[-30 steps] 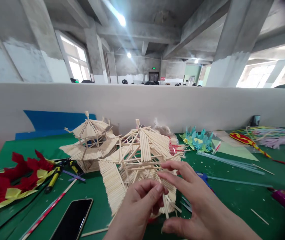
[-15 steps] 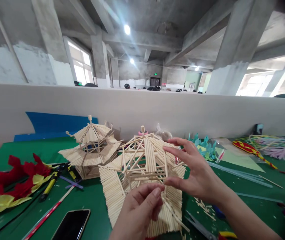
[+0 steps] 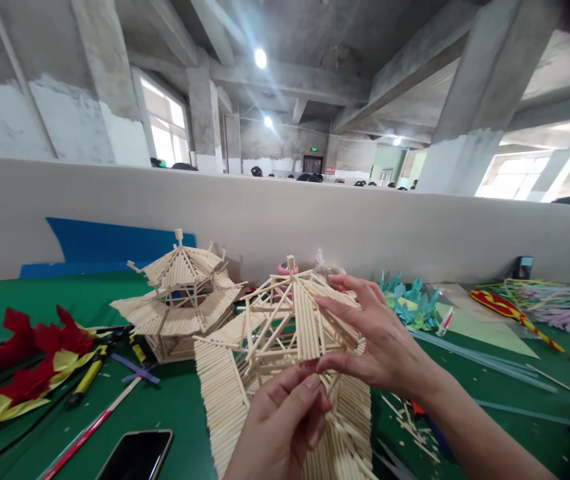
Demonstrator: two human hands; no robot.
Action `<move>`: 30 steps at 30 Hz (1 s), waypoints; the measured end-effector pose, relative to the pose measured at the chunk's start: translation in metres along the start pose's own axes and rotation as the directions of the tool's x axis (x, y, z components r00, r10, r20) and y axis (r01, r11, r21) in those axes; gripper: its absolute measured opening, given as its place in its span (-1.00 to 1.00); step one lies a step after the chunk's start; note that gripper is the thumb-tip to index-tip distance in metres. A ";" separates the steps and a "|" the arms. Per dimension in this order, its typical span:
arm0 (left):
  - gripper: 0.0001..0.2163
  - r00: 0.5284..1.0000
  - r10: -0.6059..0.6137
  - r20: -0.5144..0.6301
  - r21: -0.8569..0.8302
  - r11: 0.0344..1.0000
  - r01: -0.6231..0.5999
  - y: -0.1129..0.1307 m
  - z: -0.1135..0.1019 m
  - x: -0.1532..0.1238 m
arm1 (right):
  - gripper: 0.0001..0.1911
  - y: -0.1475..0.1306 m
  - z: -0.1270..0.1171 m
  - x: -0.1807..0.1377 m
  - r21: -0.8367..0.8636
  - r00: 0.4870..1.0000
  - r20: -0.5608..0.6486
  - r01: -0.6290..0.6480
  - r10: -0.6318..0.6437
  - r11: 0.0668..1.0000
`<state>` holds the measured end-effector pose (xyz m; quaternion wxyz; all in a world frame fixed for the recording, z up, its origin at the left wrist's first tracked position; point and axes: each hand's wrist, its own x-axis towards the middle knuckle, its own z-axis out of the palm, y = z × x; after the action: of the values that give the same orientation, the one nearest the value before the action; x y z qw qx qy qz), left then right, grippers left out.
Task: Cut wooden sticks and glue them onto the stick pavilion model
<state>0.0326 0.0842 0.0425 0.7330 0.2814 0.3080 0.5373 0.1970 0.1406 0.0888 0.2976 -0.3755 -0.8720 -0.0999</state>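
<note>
A pavilion model built of thin wooden sticks (image 3: pixel 285 333) stands in front of me, its upper roof partly covered with slats and partly bare frame. My right hand (image 3: pixel 375 333) is at the right side of that roof, thumb and fingers apart. Its index fingertip lies against the slats and its thumb is near their lower edge. Just below, my left hand (image 3: pixel 285 417) is closed in a pinch at the front of the model, close to the right thumb. Whatever sits between the left fingertips is hidden. The wide lower roof is partly covered by my left hand.
A second stick pavilion (image 3: pixel 179 293) stands behind on the left. Nearby lie a phone (image 3: pixel 137 457), red and yellow felt (image 3: pixel 19 360) and a yellow-handled tool (image 3: pixel 89 377). On the right are stick scraps (image 3: pixel 409 427), scissors (image 3: pixel 392 460) and pale blue strips (image 3: pixel 485 357). A low partition (image 3: pixel 415 227) runs behind.
My right hand has moved slightly left and in against the roof slats, its thumb nearing my left fingertips. My left hand stays pinched. The view has shifted slightly.
</note>
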 end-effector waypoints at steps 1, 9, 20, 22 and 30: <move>-0.83 1.000 0.007 0.014 0.008 1.000 -0.007 0.000 0.000 0.001 | -0.35 0.000 0.000 0.000 -0.001 1.000 0.005 -0.001 0.001 1.000; -0.84 0.999 -0.035 0.011 -0.019 0.999 0.036 0.004 0.004 0.004 | -0.37 0.000 0.001 0.002 0.001 0.999 0.033 0.000 0.000 1.000; -0.88 0.998 -0.060 0.001 -0.030 0.998 0.060 0.006 0.005 0.002 | -0.33 0.001 0.003 0.000 0.070 0.999 0.031 0.021 -0.023 0.997; -0.89 0.998 -0.068 -0.006 -0.036 0.997 0.068 0.007 0.006 0.001 | -0.35 0.001 0.004 0.000 0.089 1.000 0.021 0.017 -0.019 0.996; -0.91 0.997 -0.073 0.017 -0.059 0.996 0.074 0.007 0.005 0.001 | -0.37 0.004 0.007 0.002 0.134 0.999 0.034 0.014 -0.019 0.991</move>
<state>0.0324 0.0871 0.0512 0.7626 0.2519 0.2967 0.5167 0.1953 0.1472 0.0841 0.3059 -0.3492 -0.8850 -0.0372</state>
